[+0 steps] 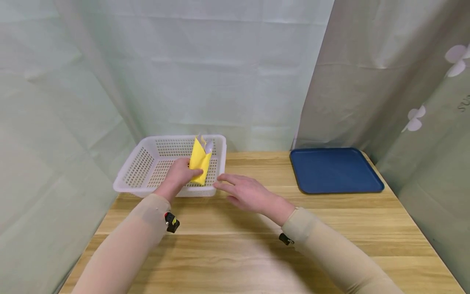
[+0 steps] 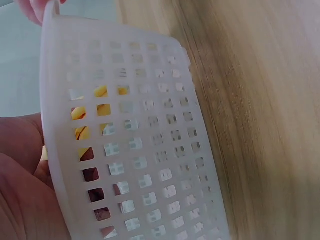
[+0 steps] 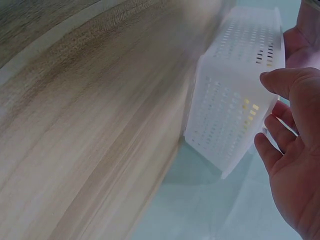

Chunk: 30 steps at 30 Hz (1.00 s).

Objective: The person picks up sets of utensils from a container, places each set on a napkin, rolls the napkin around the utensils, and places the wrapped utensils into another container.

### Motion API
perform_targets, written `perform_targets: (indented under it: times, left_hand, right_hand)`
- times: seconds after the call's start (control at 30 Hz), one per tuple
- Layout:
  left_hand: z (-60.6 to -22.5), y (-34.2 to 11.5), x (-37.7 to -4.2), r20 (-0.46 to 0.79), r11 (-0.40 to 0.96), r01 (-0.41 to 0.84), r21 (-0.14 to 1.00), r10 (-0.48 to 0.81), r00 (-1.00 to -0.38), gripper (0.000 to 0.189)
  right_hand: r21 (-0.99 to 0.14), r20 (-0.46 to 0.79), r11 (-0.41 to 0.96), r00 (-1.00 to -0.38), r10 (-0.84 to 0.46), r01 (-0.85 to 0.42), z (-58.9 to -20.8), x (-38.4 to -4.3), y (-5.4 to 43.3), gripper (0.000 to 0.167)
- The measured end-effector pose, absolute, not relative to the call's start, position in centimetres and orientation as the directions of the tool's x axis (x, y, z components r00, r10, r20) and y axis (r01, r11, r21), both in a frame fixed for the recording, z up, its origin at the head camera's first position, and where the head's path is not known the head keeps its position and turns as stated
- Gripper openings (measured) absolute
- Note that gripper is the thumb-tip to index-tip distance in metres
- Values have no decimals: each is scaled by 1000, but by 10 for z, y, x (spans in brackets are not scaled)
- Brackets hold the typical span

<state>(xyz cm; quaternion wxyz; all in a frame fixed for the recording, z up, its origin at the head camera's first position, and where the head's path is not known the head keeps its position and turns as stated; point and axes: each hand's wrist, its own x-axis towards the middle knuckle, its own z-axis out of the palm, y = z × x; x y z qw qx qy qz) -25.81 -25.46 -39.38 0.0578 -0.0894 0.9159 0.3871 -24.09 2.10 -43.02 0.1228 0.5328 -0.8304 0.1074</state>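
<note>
My left hand point(image 1: 179, 174) reaches over the front rim of a white perforated plastic basket point(image 1: 126, 179) and grips a yellow cutlery pouch point(image 1: 199, 161) at its right side. A pale spoon point(image 1: 209, 147) sticks out of the pouch's top, which tilts toward the back. In the left wrist view, yellow bits of the pouch point(image 2: 103, 110) and parts of the fingers show through the basket's holes. At the basket's front right corner is my right hand point(image 1: 247, 192), fingers spread and holding nothing. Its thumb point(image 3: 275, 80) and fingers are close to the rim in the right wrist view.
A dark blue rectangular tray point(image 1: 335, 171) lies at the back right of the wooden table point(image 1: 235, 253). Pale curtains point(image 1: 220, 73) hang behind the table and along both sides. The basket stands at the back left, near the curtain.
</note>
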Motion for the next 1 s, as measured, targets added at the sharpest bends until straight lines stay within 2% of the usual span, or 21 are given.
perform_targets:
  times: [0.53,1.0]
  left_hand:
    - [-397,-255,-267,-312,619,-294,728,-82,-946,43]
    - [-405,-249,-283,-372,725,-323,609,-99,-923,47]
  right_hand:
    - [-39,322,411,-400,-858,-911,-431,-239,19,59]
    - [-53,299,424,-419,-857,-904,-429,-238,21,60]
